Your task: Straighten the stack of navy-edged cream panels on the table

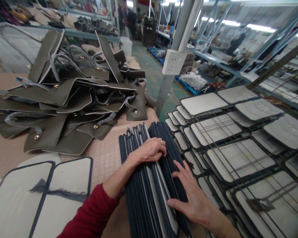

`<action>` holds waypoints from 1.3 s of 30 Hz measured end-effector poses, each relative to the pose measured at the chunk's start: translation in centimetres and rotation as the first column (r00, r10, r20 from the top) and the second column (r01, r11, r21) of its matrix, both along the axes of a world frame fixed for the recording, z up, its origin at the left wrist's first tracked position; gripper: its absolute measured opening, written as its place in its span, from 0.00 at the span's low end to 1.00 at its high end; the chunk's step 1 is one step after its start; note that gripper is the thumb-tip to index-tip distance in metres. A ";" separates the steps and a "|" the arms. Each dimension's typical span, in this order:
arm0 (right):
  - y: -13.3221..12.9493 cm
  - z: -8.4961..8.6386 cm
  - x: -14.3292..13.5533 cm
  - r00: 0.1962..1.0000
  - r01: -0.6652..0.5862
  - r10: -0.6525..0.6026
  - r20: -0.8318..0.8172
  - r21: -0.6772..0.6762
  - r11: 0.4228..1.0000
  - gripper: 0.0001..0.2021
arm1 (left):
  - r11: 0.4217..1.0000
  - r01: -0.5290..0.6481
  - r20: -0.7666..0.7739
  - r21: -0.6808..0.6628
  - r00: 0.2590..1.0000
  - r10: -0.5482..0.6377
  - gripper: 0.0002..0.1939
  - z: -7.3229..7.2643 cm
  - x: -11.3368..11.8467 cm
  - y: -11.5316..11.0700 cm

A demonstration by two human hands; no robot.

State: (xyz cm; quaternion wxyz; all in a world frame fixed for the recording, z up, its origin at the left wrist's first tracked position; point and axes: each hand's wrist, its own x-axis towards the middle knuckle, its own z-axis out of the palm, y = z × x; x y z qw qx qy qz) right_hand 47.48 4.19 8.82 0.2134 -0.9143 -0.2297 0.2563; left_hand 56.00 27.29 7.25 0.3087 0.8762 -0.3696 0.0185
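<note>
A long row of dark-edged panels [141, 185] stands on edge on the table, packed tightly, some showing pale faces. My left hand [151, 150] rests on top of the row near its far end, fingers curled down; what is between the fingertips is hidden. My right hand [188, 191] lies on the right part of the row, fingers and thumb spread over the panel edges. Flat at the lower left are pale panels with dark borders [69, 177], with a dark frayed strip across them.
Olive bag pieces with handles [74, 102] are heaped at the upper left. A wire rack of pale, dark-edged panels [223, 158] stands at the right. Beyond the table rises a metal post [164, 91] with a socket box [173, 62]. A person [237, 43] is far back.
</note>
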 end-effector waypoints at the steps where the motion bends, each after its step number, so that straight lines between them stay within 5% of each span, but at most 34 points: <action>1: 0.0 0.2 0.0 1.000 -0.008 0.008 -0.010 -0.003 1.000 0.27 | 1.000 0.001 0.002 -0.003 1.000 -0.001 0.16 0.0 0.0 0.0; 19: -1.1 0.1 0.6 0.997 -0.070 0.072 -0.013 0.105 0.992 0.23 | 1.000 0.001 0.059 0.007 0.998 -0.001 0.15 0.0 -0.3 -0.1; 30: -1.3 -1.4 -0.6 0.985 -0.100 0.075 0.155 0.162 0.982 0.21 | 0.986 -0.069 0.192 -0.149 0.976 0.097 0.12 0.6 -0.6 -0.3; 39: -1.0 -1.9 -0.8 0.931 -0.150 0.091 0.353 0.142 0.978 0.19 | 0.995 -0.015 -0.001 -0.104 1.000 0.015 0.10 0.5 -0.9 0.2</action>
